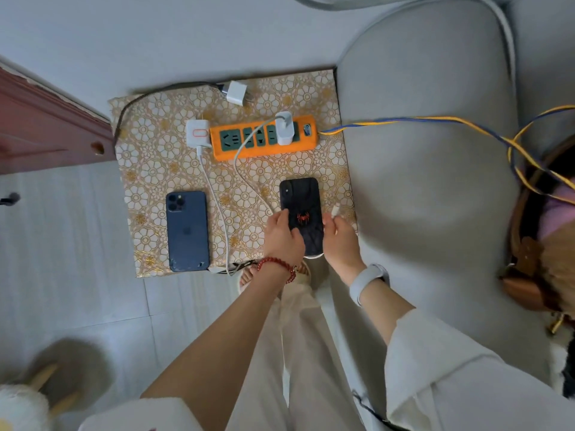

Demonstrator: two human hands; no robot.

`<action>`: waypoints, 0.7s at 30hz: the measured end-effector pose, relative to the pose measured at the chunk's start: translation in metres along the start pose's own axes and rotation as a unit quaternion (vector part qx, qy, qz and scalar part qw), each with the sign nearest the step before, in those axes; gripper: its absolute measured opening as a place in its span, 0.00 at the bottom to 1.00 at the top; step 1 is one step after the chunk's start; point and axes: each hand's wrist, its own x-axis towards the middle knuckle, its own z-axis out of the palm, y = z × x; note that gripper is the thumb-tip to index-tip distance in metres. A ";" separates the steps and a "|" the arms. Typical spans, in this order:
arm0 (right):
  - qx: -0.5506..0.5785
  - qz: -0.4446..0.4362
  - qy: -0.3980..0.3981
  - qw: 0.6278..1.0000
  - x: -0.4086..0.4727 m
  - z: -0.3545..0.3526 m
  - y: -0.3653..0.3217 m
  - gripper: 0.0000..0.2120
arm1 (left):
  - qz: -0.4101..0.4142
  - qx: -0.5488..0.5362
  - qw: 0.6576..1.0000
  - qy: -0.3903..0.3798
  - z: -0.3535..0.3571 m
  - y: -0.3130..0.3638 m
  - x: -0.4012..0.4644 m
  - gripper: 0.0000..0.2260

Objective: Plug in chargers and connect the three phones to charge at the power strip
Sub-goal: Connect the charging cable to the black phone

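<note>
Black and glossy, the spider-marked phone (303, 217) sits nearest, face down at the front right of the floral mat (161, 169) on the worktop. The left hand (283, 234) is clamped on its lower left edge, thumb over the back; the right hand (339, 234) pinches the white cable end (334, 211) just beside the phone's right edge. The two hands are apart, the phone between them.

To do this step well, I would steady the phone, tilt its bottom port towards the plug, line the connector up square and push straight, not at an angle; the port itself is hidden by the hand.

To the left lies a blue phone (187, 231), camera end away, with a white cable running past its right edge. Farther back is the orange power strip (264, 136), one white charger (285, 129) seated in it, a second white adapter (197, 133) at its left end. Beyond, a third adapter (236, 93) lies loose, unplugged. Only two phones are visible.
</note>
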 end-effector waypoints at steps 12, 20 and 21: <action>0.121 0.102 -0.037 0.987 0.008 -0.016 0.003 0.15 | -0.110 -0.161 0.981 0.016 0.008 0.005 0.009 0.16; 0.094 0.050 -0.023 0.994 -0.020 -0.034 0.003 0.14 | -0.145 -0.291 0.946 0.006 -0.007 0.011 0.004 0.07; 0.054 0.020 -0.017 0.998 -0.026 -0.038 0.001 0.14 | -0.166 -0.337 0.927 0.010 -0.011 0.010 0.003 0.07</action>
